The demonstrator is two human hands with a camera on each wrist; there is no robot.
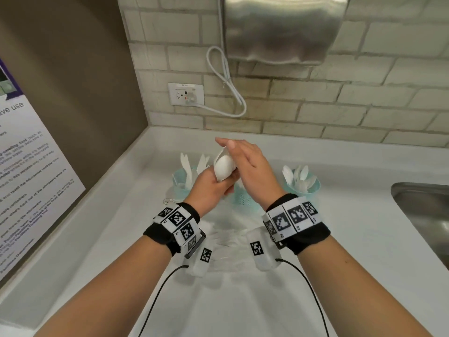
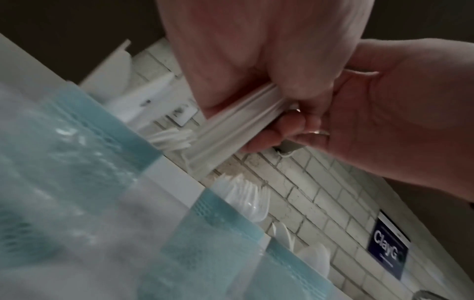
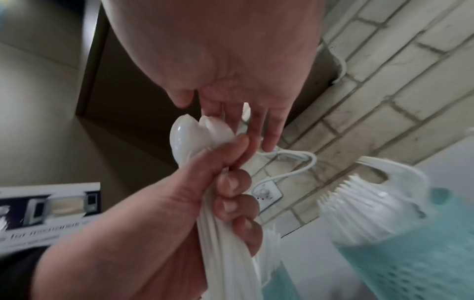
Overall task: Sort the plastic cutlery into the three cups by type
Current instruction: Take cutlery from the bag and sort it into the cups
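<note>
My biggest worry is the bunch of white plastic spoons (image 1: 224,167) fanning apart in my left hand (image 1: 213,189). I hold them only by the handles, bowls up, and the smooth handles could slide against each other if I loosen even slightly; one slipping out would drop onto the worktop (image 1: 352,239) or into the wrong cup. The middle cup (image 1: 243,197) sits directly under my hands, near the back edge of the worktop, so a stray spoon would most likely fall there. I judge the spoons belong in the right cup (image 1: 307,188), which already holds spoons, while the left cup (image 1: 181,183) holds what look like forks. The cups seem light, so a crooked push with a whole bundle could tip one over. More clear cutlery (image 1: 230,239) appears to lie on the worktop below my wrists, nearer the front edge, though it is too faint to tell what kind.

My left fingers (image 3: 232,185) are curled tightly round the spoon handles, thumb pressed against the necks just under the bowls. My right hand (image 1: 250,164) is flat and nearly straight, fingers (image 3: 271,130) together and extended, laid against the far side of the spoon bowls; it grips nothing and only touches them, as if to square the stack. Both hands are raised above the worktop, between the left and right cups, in front of the tiled wall (image 1: 315,100).
</note>
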